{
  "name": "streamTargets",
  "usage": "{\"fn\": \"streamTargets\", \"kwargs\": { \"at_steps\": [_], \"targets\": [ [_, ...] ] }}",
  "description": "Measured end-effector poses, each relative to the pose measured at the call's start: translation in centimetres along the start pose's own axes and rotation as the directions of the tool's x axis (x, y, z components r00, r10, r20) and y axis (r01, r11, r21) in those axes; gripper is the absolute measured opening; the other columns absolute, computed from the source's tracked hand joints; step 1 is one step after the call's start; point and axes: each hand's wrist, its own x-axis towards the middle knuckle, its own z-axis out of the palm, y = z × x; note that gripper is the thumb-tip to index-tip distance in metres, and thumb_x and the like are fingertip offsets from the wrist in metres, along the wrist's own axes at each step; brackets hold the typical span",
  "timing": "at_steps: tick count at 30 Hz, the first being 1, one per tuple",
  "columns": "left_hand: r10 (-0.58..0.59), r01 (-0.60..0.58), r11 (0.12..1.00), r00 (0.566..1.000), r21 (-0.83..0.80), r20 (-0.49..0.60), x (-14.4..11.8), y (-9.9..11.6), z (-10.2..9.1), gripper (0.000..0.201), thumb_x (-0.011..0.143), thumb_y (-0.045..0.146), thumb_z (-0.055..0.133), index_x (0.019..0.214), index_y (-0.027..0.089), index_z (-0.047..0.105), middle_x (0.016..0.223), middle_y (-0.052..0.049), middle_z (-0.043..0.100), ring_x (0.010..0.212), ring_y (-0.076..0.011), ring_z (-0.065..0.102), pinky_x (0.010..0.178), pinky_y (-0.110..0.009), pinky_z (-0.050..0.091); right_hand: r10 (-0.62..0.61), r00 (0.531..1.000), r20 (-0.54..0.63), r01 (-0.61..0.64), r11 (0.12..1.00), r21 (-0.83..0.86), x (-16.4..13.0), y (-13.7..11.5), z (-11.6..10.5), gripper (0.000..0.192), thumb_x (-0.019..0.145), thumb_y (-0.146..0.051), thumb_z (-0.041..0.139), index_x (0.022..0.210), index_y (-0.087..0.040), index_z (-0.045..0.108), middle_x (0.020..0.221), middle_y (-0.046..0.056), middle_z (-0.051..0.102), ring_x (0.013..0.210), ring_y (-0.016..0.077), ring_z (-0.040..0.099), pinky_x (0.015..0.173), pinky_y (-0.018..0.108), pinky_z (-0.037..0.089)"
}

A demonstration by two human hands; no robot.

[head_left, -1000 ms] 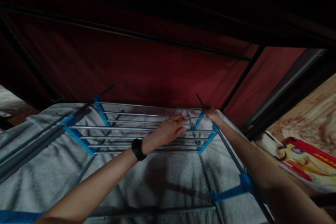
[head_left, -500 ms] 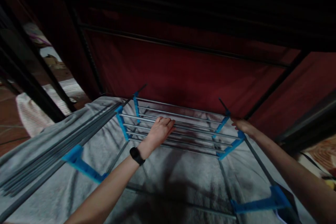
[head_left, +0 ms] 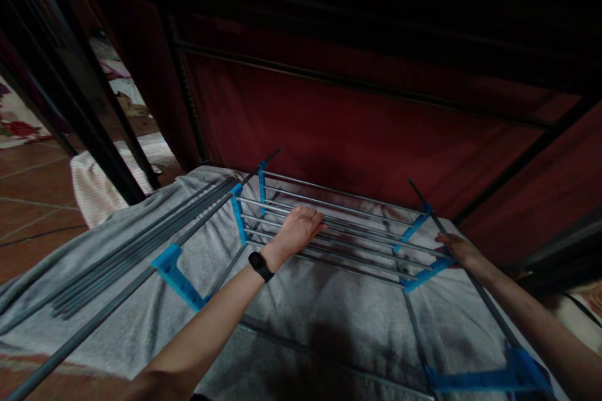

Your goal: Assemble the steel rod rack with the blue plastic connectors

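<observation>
A rack point(head_left: 329, 192) of thin grey metal rods with blue plastic brackets lies on a grey blanket. My left hand point(head_left: 301, 229), with a black band on the wrist, is closed over the rods near the middle; its fingertips are partly hidden. My right hand point(head_left: 458, 252) is wrapped round the right side pole point(head_left: 489, 307), just by the near blue bracket point(head_left: 427, 274) of the far tier. Closer to me, another blue bracket point(head_left: 181, 279) sits on the left side pole point(head_left: 113, 302), and a matching bracket point(head_left: 489, 381) on the right one.
Several loose grey rods point(head_left: 141, 247) lie on the blanket point(head_left: 367, 326) at left. Behind the rack stands a dark frame with red panels point(head_left: 329, 119). Beyond dark posts at left are a tiled floor point(head_left: 32, 207) and a striped cloth point(head_left: 94, 191).
The view has swung left, so everything sits further right. My right hand has come slightly nearer along the side pole, away from the far bracket. My left hand stays on the rods.
</observation>
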Motion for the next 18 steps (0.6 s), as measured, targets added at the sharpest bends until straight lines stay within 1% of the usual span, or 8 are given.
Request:
{"fn": "streamTargets", "kwargs": {
  "at_steps": [4, 5, 7, 9, 11, 12, 16, 18],
  "targets": [
    [0.021, -0.024, 0.999, 0.996, -0.037, -0.085, -0.6, -0.7, -0.7, 0.033, 0.104, 0.043, 0.043, 0.113, 0.019, 0.064, 0.101, -0.006, 0.069, 0.097, -0.0216, 0.062, 0.094, -0.038, 0.040, 0.023, 0.999, 0.026, -0.025, 0.998, 0.064, -1.0, -0.4, -0.4, 0.060, 0.091, -0.052, 0.057, 0.139, -0.016, 0.052, 0.104, 0.015, 0.078, 0.087, 0.0280, 0.075, 0.070, 0.036, 0.060],
    [-0.015, 0.011, 0.999, 0.991, -0.031, -0.131, -1.0, -1.2, -1.0, 0.033, 0.104, 0.042, 0.044, 0.119, 0.019, 0.063, 0.107, -0.007, 0.069, 0.102, -0.0223, 0.062, 0.099, -0.039, 0.039, 0.013, 1.000, 0.025, -0.015, 0.997, 0.080, -1.5, -0.7, -0.5, 0.060, 0.090, -0.051, 0.057, 0.138, -0.015, 0.053, 0.105, 0.016, 0.078, 0.089, 0.0283, 0.075, 0.071, 0.036, 0.060],
    [-0.151, 0.155, 0.988, 0.962, -0.003, -0.227, -2.0, -2.6, -2.0, 0.035, 0.104, 0.038, 0.043, 0.126, 0.019, 0.062, 0.118, -0.011, 0.069, 0.111, -0.0247, 0.061, 0.105, -0.042, 0.036, -0.001, 1.000, 0.012, 0.000, 0.996, 0.090, -2.7, -1.3, -0.6, 0.057, 0.090, -0.050, 0.058, 0.135, -0.015, 0.056, 0.106, 0.015, 0.078, 0.093, 0.0287, 0.074, 0.074, 0.035, 0.059],
    [-0.336, 0.364, 0.930, 0.894, 0.043, -0.298, -3.4, -4.4, -3.2, 0.038, 0.104, 0.036, 0.041, 0.129, 0.017, 0.061, 0.122, -0.013, 0.067, 0.114, -0.0281, 0.059, 0.105, -0.044, 0.036, -0.002, 1.000, 0.014, 0.000, 0.994, 0.113, -3.6, -2.0, -0.5, 0.054, 0.090, -0.049, 0.058, 0.132, -0.014, 0.057, 0.106, 0.015, 0.078, 0.096, 0.0280, 0.074, 0.078, 0.034, 0.059],
    [-0.506, 0.568, 0.816, 0.793, 0.110, -0.338, -4.9, -6.1, -4.3, 0.043, 0.103, 0.036, 0.040, 0.133, 0.014, 0.060, 0.125, -0.017, 0.065, 0.116, -0.0329, 0.058, 0.103, -0.048, 0.038, -0.008, 0.999, 0.036, 0.002, 0.989, 0.149, -4.1, -2.5, -0.4, 0.052, 0.089, -0.047, 0.059, 0.129, -0.015, 0.059, 0.104, 0.014, 0.079, 0.095, 0.0265, 0.074, 0.079, 0.033, 0.058],
    [-0.561, 0.630, 0.763, 0.756, 0.142, -0.339, -5.5, -6.6, -4.8, 0.045, 0.102, 0.035, 0.039, 0.135, 0.011, 0.058, 0.127, -0.019, 0.063, 0.117, -0.0347, 0.057, 0.101, -0.048, 0.039, -0.026, 0.999, 0.041, 0.018, 0.986, 0.168, -4.2, -2.6, -0.3, 0.049, 0.089, -0.047, 0.059, 0.126, -0.016, 0.061, 0.102, 0.013, 0.079, 0.093, 0.0258, 0.074, 0.079, 0.033, 0.058],
    [-0.660, 0.728, 0.643, 0.684, 0.238, -0.310, -6.6, -6.7, -6.2, 0.050, 0.098, 0.032, 0.039, 0.140, 0.009, 0.053, 0.139, -0.024, 0.056, 0.122, -0.0382, 0.055, 0.097, -0.048, 0.041, -0.092, 0.996, -0.003, 0.091, 0.983, 0.158, -3.8, -2.8, 0.1, 0.033, 0.085, -0.042, 0.059, 0.105, -0.017, 0.067, 0.092, 0.012, 0.079, 0.081, 0.0233, 0.073, 0.070, 0.030, 0.055],
    [-0.717, 0.777, 0.571, 0.629, 0.264, -0.302, -6.3, -6.3, -6.8, 0.049, 0.098, 0.033, 0.039, 0.137, 0.009, 0.055, 0.133, -0.025, 0.059, 0.117, -0.0387, 0.058, 0.094, -0.048, 0.043, -0.094, 0.995, -0.023, 0.097, 0.987, 0.129, -3.8, -2.8, 0.2, 0.028, 0.083, -0.042, 0.060, 0.096, -0.018, 0.068, 0.086, 0.011, 0.078, 0.073, 0.0217, 0.070, 0.063, 0.029, 0.053]
  ]
}}
